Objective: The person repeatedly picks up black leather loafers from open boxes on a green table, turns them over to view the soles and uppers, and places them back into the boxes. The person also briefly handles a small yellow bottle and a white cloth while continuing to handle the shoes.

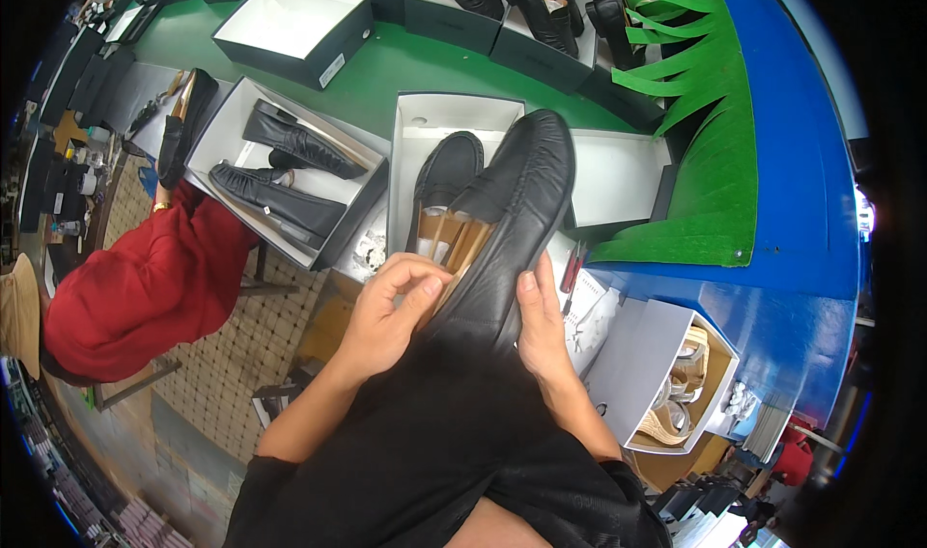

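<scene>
Checking the shoe, seemingly, you clamp both left hand and right hand fingers on it; turning it would need steady support.

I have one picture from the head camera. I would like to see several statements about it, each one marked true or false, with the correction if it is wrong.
1. The left hand touches the black loafer at its opening. True.
2. The right hand rests on the green fringed sheet. False: the right hand is against the side of the black loafer.
3. The shoe lying in the box behind the black loafer is white. False: that shoe is black.
4. The box at the lower right holds footwear with straw-coloured soles. True.
5. The person at the left wears a blue top. False: the top is red.
</scene>
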Motion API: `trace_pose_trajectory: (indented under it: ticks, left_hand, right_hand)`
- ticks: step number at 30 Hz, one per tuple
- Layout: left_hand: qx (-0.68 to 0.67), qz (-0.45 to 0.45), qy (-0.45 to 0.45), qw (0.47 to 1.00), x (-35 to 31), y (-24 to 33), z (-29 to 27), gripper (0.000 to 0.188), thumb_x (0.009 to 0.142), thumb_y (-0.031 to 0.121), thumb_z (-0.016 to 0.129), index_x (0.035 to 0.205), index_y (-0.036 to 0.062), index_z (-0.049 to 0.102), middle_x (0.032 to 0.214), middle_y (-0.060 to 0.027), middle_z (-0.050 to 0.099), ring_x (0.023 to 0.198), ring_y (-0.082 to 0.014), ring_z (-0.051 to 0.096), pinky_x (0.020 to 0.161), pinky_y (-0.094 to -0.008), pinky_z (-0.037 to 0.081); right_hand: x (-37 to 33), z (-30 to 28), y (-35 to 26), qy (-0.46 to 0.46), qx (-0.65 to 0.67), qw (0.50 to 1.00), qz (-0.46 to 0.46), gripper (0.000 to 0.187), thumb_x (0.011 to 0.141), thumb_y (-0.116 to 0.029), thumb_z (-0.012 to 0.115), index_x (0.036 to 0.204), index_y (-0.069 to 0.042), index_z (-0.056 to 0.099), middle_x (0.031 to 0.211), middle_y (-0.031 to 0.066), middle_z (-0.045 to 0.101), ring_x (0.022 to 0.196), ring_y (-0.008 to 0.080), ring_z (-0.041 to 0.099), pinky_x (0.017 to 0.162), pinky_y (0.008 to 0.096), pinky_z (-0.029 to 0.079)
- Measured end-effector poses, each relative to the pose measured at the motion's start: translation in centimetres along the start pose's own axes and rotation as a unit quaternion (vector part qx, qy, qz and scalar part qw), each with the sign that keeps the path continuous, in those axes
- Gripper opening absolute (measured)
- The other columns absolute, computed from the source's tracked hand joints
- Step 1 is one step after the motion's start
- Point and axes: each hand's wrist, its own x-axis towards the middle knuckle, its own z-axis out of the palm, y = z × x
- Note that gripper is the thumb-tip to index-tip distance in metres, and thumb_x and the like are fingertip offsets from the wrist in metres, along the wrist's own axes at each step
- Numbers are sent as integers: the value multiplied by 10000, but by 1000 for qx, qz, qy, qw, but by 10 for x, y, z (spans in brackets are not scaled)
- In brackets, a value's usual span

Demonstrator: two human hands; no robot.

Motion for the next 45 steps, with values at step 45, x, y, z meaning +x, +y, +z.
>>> trace_pose_trajectory:
  ticks: [45]
  left_hand:
    - [-94,102,43,989,7,8,16,562,1056,324,359,1460,-40,218,1417,-161,401,1311,-211,388,1116,-354,285]
  right_hand:
    - [-6,29,-16,72,167,969,-167,704,805,-71,795,1368,-18,376,1232,110,560,1068,194,594,901,317,513]
